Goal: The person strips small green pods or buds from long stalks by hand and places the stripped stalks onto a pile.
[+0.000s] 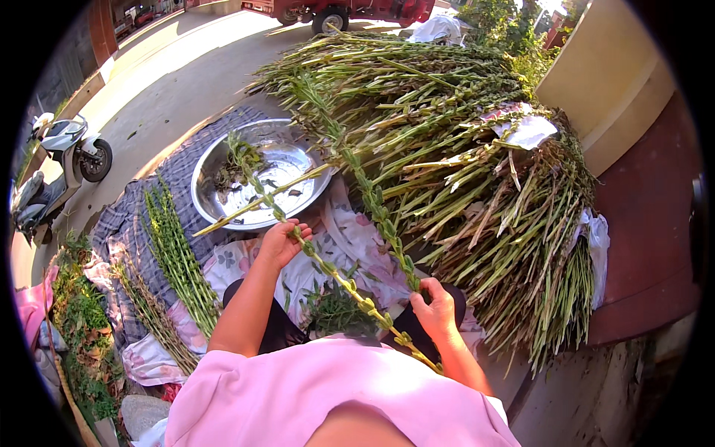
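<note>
My left hand is closed round a yellowish-green sesame stalk with pods along it. The stalk slants from its leafy tip over the metal basin down to my right forearm. In my right hand is the lower end of a greener sesame stalk, its tip leaning away toward the big pile. Dry leaves and small debris lie in the basin, and a bare stalk crosses above its near side. Cut green leaves are heaped between my knees.
A large pile of sesame stalks fills the right side, beside a tan and dark red wall. Left of me, green stalks and thinner, browner ones lie on cloths. Farther off stand a scooter and a red vehicle.
</note>
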